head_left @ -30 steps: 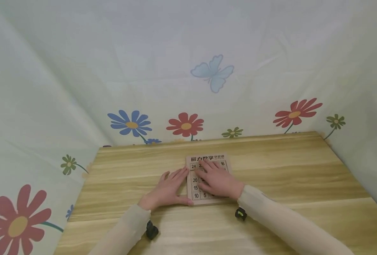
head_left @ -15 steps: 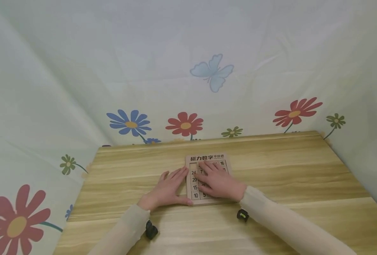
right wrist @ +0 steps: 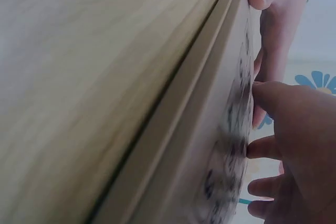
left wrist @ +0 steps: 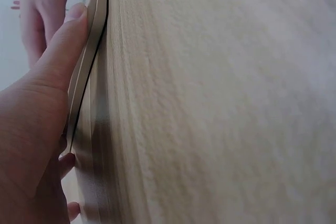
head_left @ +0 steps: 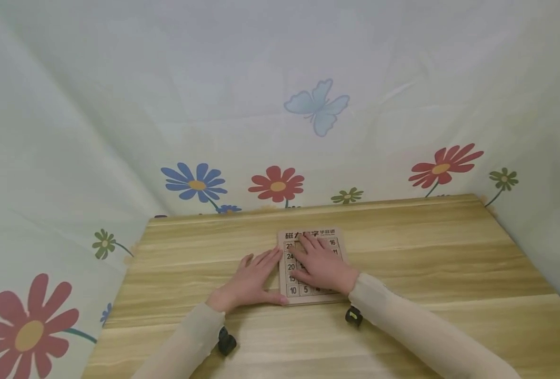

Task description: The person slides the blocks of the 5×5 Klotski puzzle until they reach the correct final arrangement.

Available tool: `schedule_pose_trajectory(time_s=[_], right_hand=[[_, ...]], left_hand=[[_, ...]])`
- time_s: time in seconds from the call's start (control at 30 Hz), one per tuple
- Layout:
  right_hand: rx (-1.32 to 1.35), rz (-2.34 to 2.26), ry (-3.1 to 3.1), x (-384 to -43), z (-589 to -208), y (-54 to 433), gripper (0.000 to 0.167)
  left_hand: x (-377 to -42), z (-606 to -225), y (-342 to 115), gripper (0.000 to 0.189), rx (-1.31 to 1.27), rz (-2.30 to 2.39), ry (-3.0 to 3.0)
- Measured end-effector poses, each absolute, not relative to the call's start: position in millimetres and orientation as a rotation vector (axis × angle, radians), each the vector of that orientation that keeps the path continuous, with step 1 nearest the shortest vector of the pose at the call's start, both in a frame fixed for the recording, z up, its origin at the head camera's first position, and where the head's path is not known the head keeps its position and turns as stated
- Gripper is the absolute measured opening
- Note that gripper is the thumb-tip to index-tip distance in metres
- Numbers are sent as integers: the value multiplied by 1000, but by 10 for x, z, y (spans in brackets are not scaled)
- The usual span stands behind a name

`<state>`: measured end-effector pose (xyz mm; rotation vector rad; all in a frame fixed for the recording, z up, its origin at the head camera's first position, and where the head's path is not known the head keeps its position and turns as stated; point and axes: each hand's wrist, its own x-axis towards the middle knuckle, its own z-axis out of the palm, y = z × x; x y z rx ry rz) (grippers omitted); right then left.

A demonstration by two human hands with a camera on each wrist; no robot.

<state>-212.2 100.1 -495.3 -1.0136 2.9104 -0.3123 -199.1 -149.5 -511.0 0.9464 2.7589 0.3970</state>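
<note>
A wooden number sliding puzzle (head_left: 310,301), with dark printed characters along its top, lies flat on the table. My left hand (head_left: 247,284) rests at its left side, fingers straight with their tips at the left edge and thumb at the near left corner. In the left wrist view, the thumb (left wrist: 60,51) presses against the board's rim (left wrist: 79,85). Over the tiles lies my right hand (head_left: 325,266), fingers spread, fingertips on the left and upper columns. It hides much of the grid. Seen from the right wrist, thumb and fingertips touch the tile face (right wrist: 236,124).
The wood-grain table (head_left: 403,247) stretches out on all sides of the puzzle. Behind it hangs a pale cloth (head_left: 242,105) printed with flowers and a butterfly. Dark wrist devices, one a black unit (head_left: 226,341), sit under both sleeves.
The 24 tile slid down one row from the top left corner, then another tile slid left into that corner. My right hand's fingers moved with them; the left hand stayed put.
</note>
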Motion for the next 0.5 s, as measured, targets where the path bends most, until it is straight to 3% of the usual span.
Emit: schedule_pose_trajectory(time_s=[0.27, 0.5], right_hand=[[-883, -209, 3001, -2088, -4916, 1122, 72], [-866, -266, 3040, -2041, -4921, 1376, 65]], left_hand=[[-2001, -5144, -1494, 125, 932, 380, 2768], [-2005, -5155, -1498, 126, 939, 412, 2765]])
